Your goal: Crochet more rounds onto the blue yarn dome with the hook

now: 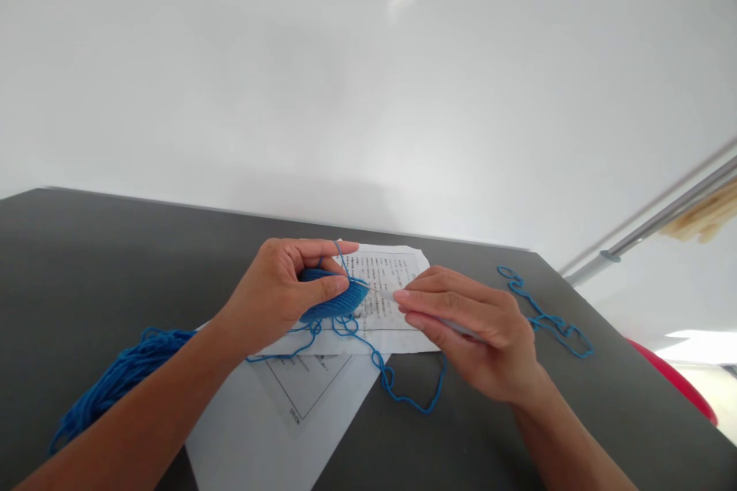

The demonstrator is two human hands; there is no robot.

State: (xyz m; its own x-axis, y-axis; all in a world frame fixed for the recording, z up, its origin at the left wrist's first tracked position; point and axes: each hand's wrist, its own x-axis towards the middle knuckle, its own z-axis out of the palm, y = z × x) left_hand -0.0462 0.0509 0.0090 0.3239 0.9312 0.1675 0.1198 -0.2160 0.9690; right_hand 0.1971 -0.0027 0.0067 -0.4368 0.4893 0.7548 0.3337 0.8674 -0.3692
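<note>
My left hand [282, 291] is closed round a small blue crocheted piece [338, 302], pinched between thumb and fingers, with a strand of blue yarn running over the forefinger. My right hand [472, 326] is closed on a thin pale crochet hook [385, 294] whose tip meets the edge of the blue piece. Loose blue yarn [403, 391] trails from the work down across the table between my hands.
Printed paper sheets [391, 276] lie under the hands on a dark grey table [86, 284]. A bundle of blue yarn [115, 380] lies by my left forearm; another loose strand [546, 318] curls at the right. A red object [673, 380] sits past the table's right edge. White wall behind.
</note>
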